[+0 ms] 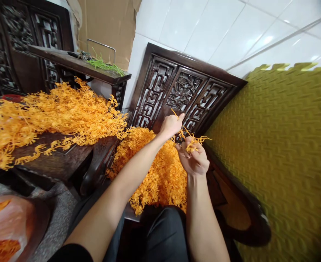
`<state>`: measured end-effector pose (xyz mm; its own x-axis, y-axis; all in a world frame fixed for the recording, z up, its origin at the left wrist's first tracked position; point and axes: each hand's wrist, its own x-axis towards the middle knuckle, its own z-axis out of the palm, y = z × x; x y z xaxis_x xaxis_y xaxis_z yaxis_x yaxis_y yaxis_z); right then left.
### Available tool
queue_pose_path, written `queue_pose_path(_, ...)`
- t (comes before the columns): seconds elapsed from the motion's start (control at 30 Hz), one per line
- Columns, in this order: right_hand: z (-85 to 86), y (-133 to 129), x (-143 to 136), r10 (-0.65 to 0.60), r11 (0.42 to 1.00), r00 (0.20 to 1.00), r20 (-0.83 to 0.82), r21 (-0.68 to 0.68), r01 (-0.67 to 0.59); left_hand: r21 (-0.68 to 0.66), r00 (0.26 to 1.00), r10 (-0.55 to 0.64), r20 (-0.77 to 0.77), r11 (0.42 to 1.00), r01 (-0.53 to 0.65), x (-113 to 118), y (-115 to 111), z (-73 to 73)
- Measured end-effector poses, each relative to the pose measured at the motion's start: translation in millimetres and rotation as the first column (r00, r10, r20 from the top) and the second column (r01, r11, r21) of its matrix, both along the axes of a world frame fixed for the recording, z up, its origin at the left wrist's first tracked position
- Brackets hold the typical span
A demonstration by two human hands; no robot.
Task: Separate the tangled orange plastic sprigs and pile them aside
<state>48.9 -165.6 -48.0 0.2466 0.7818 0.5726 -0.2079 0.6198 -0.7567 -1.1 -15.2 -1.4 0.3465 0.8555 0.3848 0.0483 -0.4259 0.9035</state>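
Note:
My left hand [171, 124] is closed, with a thin orange stem sticking out past its thumb. Close by on the right, my right hand [195, 160] has its fingers curled round a sprig of orange artificial foliage [192, 145], which branches out above the palm. Thin orange strands reach across the gap between both hands. Below them, a large heap of the same orange foliage [160, 178] lies on the seat in front of my knees. Part of it is hidden behind my left forearm.
More orange foliage [59, 112] is spread over a dark wooden bench at left. Green stems [105, 65] lie on a small dark table [75, 63]. A carved chair back [183, 87] stands ahead, a yellow-green foam mat [280, 138] at right. A plastic bag [15, 222] holds orange pieces.

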Motion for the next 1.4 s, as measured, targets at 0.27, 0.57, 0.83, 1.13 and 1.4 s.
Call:
queue_pose_path(0.27,-12.8,3.6,5.9,-0.035,0.995,0.971,-0.236,-0.094,0.013,0.130,0.954,0.082,-0.287,0.990,-0.046,-8.9,5.1,-3.0)
queue_pose_path(0.57,-21.7,16.1,14.8,-0.119,0.990,0.925,-0.360,-0.107,0.086,0.162,0.959,0.094,-0.268,0.986,-0.051,-11.0,12.0,-2.2)
queue_pose_path(0.83,-23.8,25.2,12.0,-0.269,0.929,0.862,-0.430,-0.353,0.114,0.205,0.959,0.129,-0.253,0.976,-0.077,-17.1,9.9,-1.4)
queue_pose_path(1.13,-19.5,22.5,1.5,-0.404,0.875,0.879,-0.253,-0.387,0.291,0.220,0.959,0.195,-0.205,0.964,-0.149,-21.0,19.8,-2.7)
queue_pose_path(1.4,-10.9,14.1,-3.6,-0.378,0.890,0.914,-0.150,-0.332,0.313,0.140,0.944,0.326,-0.051,0.938,-0.317,-44.9,50.6,0.8)
